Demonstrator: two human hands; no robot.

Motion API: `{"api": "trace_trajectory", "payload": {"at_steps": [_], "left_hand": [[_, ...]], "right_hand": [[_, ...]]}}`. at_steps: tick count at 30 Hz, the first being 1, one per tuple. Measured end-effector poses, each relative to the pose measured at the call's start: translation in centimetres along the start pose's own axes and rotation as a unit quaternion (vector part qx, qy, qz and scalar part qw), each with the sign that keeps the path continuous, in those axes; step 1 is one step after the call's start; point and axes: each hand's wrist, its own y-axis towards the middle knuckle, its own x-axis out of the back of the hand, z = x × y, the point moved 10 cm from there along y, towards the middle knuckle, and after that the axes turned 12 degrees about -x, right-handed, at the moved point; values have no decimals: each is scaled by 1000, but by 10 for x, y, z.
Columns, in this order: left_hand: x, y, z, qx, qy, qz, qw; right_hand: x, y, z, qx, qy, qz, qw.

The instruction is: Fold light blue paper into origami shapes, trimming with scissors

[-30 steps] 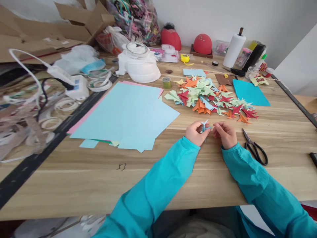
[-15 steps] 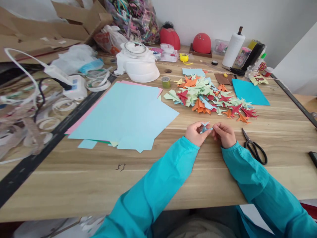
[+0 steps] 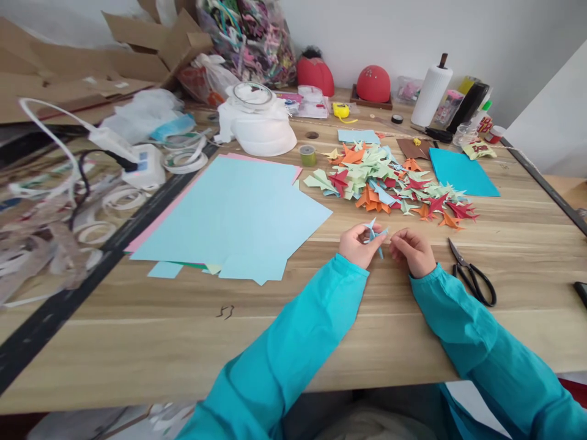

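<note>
Between the thumb and fingers of my left hand [image 3: 356,245] is a small light-blue paper crane [image 3: 372,233], its pointed tips sticking out. Just to the right of it, apart from the paper, my right hand [image 3: 413,249] has its fingers curled together and nothing visible in them. Beyond both hands lies a heap of folded paper cranes [image 3: 367,165] in pale green, orange, red and light blue. Black-handled scissors [image 3: 473,272] rest beside my right wrist, blades pointing away from me.
Large light-blue paper sheets [image 3: 215,211] lie stacked on the left, over pink ones. A bright blue sheet [image 3: 464,172] lies right of the heap. Farther back stand a thread spool [image 3: 307,155], a yellow tape measure [image 3: 340,110] and red domes [image 3: 373,84]. Ribbons and a power strip [image 3: 145,167] clutter the far left.
My right fingers have come off the crane's tip, leaving a small gap. My left hand has shifted slightly left and turned the crane, so more of it shows.
</note>
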Motion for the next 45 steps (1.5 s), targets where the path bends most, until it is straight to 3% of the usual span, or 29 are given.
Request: {"api": "trace_trajectory", "payload": {"at_steps": [5, 8, 11, 15, 19, 22, 27, 31, 37, 45], "left_hand": [[6, 1, 4, 6, -11, -31, 999], [6, 0, 5, 19, -21, -34, 999], [1, -1, 4, 25, -34, -17, 999], [-9, -2, 2, 19, -78, 16, 997], [-10, -3, 3, 7, -125, 20, 992], [-17, -6, 13, 65, -205, 57, 975], [-35, -16, 24, 205, -324, 127, 915], [-49, -27, 26, 277, -348, 177, 878], [-55, -31, 28, 255, -320, 217, 887], [-46, -25, 19, 178, -258, 204, 927]], "right_hand": [[-15, -6, 4, 62, -98, 27, 993], [-17, -6, 2, 73, -103, 30, 991], [-13, -3, 3, 71, -49, 28, 996], [0, 5, -3, 15, 49, 21, 998], [14, 13, -10, -16, 158, 19, 987], [16, 18, -11, -32, 217, 54, 974], [8, 20, -10, -63, 271, 136, 951], [-3, 17, -7, -57, 280, 203, 937], [-4, 17, -6, -49, 280, 220, 933], [-12, 12, 1, -31, 272, 253, 928]]}}
